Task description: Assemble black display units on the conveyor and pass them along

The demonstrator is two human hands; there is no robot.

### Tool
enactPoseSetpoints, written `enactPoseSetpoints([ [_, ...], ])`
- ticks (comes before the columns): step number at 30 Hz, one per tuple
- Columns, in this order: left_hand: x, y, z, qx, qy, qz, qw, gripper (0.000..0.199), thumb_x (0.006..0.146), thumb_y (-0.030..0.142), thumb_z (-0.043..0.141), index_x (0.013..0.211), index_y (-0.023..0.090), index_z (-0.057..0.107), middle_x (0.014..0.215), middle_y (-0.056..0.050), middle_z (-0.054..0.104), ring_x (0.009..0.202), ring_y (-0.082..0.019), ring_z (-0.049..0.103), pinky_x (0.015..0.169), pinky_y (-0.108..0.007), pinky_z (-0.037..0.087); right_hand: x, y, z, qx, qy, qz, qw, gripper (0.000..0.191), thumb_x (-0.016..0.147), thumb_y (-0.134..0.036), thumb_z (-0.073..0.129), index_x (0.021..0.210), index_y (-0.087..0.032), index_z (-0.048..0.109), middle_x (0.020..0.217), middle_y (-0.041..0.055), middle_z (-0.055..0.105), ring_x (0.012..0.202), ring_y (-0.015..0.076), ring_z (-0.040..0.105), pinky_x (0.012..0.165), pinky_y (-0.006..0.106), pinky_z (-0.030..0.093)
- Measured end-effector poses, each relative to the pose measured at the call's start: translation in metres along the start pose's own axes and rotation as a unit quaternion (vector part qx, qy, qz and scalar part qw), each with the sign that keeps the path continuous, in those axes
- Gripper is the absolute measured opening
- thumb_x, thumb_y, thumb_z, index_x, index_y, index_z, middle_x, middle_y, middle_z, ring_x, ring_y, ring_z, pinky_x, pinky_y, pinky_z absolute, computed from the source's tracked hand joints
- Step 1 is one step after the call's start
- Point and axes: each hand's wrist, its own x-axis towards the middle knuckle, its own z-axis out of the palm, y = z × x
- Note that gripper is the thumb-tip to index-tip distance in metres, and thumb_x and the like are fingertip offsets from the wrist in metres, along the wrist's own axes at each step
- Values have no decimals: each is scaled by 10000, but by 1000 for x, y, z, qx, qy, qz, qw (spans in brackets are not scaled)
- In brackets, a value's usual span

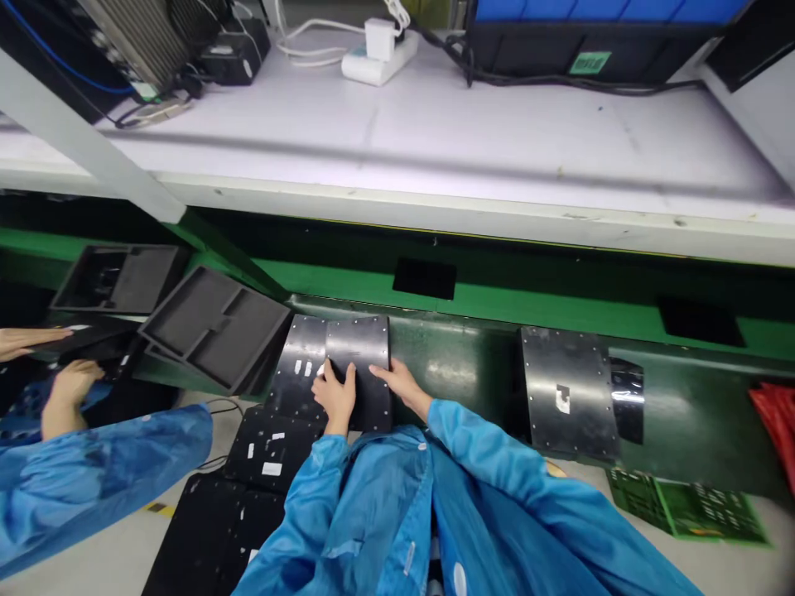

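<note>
A black panel point(366, 339) with small studs along its edges lies on the green bench in front of me, overlapping a similar panel point(298, 348) with white stickers on its left. My left hand point(336, 399) rests on the panel's left part, thumb and fingers apart. At its right edge is my right hand point(402, 382), fingers along the side and thumb over the top. Further right on the bench lies another studded black panel point(571, 393) with a white label, beside a glossy dark curved sheet point(627, 401).
A co-worker's hands point(71, 389) handle dark parts at the left. Dark trays point(217, 323) sit between us. Stacked black panels point(273, 451) stand by my left arm. Green circuit boards point(689, 507) are at the lower right, and a white shelf point(435, 141) spans above the bench.
</note>
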Motion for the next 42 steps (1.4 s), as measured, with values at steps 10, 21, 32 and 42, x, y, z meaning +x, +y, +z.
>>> enactPoseSetpoints([
  [10,-58,42,50,-376,-391,48,839,815,925,750,588,1511,183,614,1637,-144,521,1560,-281,440,1302,-425,331,-51,-49,-60,-378,156,-34,912,249,857,-399,709,1063,-285,788,743,24,724,738,261,675,706,336,454],
  [21,-62,49,25,-350,-308,95,880,785,979,685,536,1588,191,526,1698,-114,444,1614,-281,338,1325,-391,271,-14,-8,-61,-248,63,-137,957,557,867,-592,735,1300,-241,715,1229,95,716,1078,256,695,947,374,531],
  [32,-43,29,13,-206,-118,-31,971,515,990,586,448,931,183,763,916,-125,768,904,-278,698,840,-367,515,39,9,-17,-340,27,-178,923,539,763,-718,766,868,-245,529,942,41,606,940,247,562,873,376,456],
  [42,-17,-11,24,-178,-132,-69,973,464,967,584,493,734,206,627,688,-24,622,703,-191,561,723,-298,422,38,21,16,-349,92,-124,924,524,637,-518,802,787,-268,367,837,-11,496,877,231,491,839,361,396],
])
